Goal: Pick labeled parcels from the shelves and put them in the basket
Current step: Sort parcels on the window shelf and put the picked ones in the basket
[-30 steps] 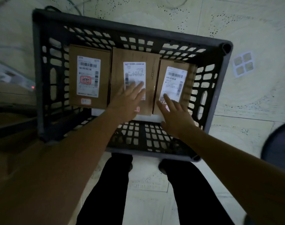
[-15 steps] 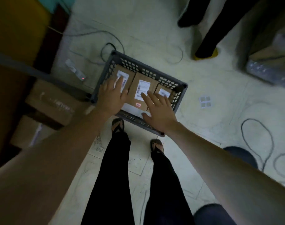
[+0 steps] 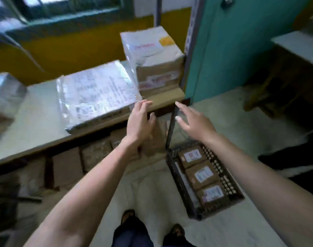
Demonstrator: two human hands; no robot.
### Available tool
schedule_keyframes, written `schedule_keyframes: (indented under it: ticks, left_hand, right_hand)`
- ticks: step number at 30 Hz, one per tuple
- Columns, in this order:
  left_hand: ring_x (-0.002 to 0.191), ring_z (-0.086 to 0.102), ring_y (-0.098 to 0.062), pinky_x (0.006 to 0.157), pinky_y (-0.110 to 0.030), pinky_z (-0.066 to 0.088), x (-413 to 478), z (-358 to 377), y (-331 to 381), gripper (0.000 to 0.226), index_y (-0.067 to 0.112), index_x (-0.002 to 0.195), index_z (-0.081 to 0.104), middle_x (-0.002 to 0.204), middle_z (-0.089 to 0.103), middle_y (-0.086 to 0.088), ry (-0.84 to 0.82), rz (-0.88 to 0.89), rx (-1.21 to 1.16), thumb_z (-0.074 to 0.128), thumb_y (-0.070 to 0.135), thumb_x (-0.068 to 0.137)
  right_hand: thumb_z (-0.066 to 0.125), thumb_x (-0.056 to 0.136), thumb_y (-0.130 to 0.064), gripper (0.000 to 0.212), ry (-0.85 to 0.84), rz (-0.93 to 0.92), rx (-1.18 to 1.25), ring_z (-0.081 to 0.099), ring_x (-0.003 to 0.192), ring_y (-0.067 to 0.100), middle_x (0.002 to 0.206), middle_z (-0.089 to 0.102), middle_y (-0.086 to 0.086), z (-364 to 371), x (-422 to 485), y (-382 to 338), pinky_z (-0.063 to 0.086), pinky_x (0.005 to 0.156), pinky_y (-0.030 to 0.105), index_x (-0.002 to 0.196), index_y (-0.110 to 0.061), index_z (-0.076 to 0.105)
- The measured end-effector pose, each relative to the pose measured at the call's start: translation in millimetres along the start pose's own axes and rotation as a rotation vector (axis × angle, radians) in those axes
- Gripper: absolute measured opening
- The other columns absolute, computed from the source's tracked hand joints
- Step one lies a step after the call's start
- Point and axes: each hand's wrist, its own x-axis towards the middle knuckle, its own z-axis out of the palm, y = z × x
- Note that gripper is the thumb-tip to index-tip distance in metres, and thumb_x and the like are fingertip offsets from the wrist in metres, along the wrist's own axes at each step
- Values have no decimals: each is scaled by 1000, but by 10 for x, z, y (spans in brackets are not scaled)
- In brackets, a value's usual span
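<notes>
Flat clear-wrapped white parcel (image 3: 98, 97) lies on the pale shelf (image 3: 36, 118), left. Left grip (image 3: 139, 122) and right grip (image 3: 196, 123) both spread, empty, near the shelf's right corner. Dark slatted plastic basket (image 3: 179, 184) on the floor, right, holds three brown labelled boxes (image 3: 202, 174). Risk: slick wrap slips, parcel slides off the edge. Open floor between shelf and basket

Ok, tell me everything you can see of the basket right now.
The basket is dark plastic with lattice walls, rectangular, standing upright on the pale floor. Three brown cardboard parcels with white labels lie flat in a row inside. The left hand and right hand hover clear of it.
</notes>
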Motion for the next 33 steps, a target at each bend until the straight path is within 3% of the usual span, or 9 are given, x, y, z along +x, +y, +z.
schedule_keyframes:
  ticks: [3, 7, 12, 15, 17, 20, 26, 29, 33]
  left_hand:
    - [117, 48, -29, 98, -35, 36, 160, -661, -498, 35, 9, 123, 53, 126, 53, -15, 57, -98, 77, 52, 18, 89]
    - [126, 40, -33, 106, -41, 33, 160, -1200, -1318, 43, 13, 129, 48, 136, 41, -17, -6, -332, 197, 52, 24, 88]
    - [140, 16, -38, 114, -45, 22, -137, -1412, -2241, 55, 33, 139, 34, 149, 13, -23, -344, -508, 207, 54, 30, 88]
    - [127, 36, -40, 106, -49, 35, -214, -1415, -2473, 60, 35, 140, 29, 134, 36, -25, -407, -438, 144, 54, 27, 86]
    - [114, 48, -37, 98, -47, 42, -228, -1429, -2508, 50, 30, 133, 37, 119, 49, -19, -315, -403, 149, 54, 36, 87]
    - [114, 50, -32, 98, -40, 41, -216, -1484, -2538, 39, 23, 120, 49, 118, 56, -14, -159, -453, 35, 49, 46, 89]
    - [104, 43, -14, 93, -22, 35, -101, -1793, -2515, 26, 18, 117, 52, 127, 41, -14, 245, -572, -477, 53, 22, 91]
    - [106, 49, -17, 85, -15, 46, -2, -2009, -2345, 33, 22, 122, 47, 129, 35, -13, 462, -477, -592, 55, 16, 90]
    - [114, 51, -28, 95, -19, 47, 171, -2325, -1955, 45, 4, 126, 40, 125, 43, -21, 749, -193, -527, 56, 10, 85]
  right_hand:
    - [44, 92, -35, 52, -76, -36, 122, 56, 107, 26, 136, 46, 7, 107, 425, -622, 47, 85, 37, 142, -30, 28]
    - [47, 92, -30, 53, -227, 10, 199, 45, 124, 25, 142, 35, 10, 471, 898, -1245, 34, 104, 35, 142, -22, 31]
    - [48, 89, -24, 54, -179, 321, 165, 14, 138, 37, 150, 12, 16, 870, 1305, -1554, 15, 114, 38, 141, -18, 34]
    - [50, 88, -26, 56, -156, 501, 237, 20, 137, 37, 150, 10, 15, 929, 1448, -1498, 20, 113, 38, 142, -18, 33]
    - [52, 88, -29, 59, -184, 544, 308, 29, 134, 33, 148, 19, 15, 966, 1459, -1462, 25, 110, 35, 142, -14, 32]
    - [57, 86, -33, 63, -186, 500, 290, 37, 130, 30, 145, 32, 15, 1067, 1414, -1493, 32, 106, 37, 140, -12, 34]
    - [69, 77, -43, 83, -319, 367, 280, 31, 132, 29, 143, 24, 14, 1203, 1379, -1740, 26, 110, 39, 144, -20, 26]
    - [69, 77, -44, 89, -433, 332, 273, 23, 137, 32, 147, 14, 15, 1250, 1368, -1871, 20, 114, 43, 146, -28, 15]
    - [53, 86, -50, 70, -470, 234, 300, 9, 143, 31, 156, 5, 9, 1161, 1488, -2205, 14, 114, 51, 145, -31, 21]
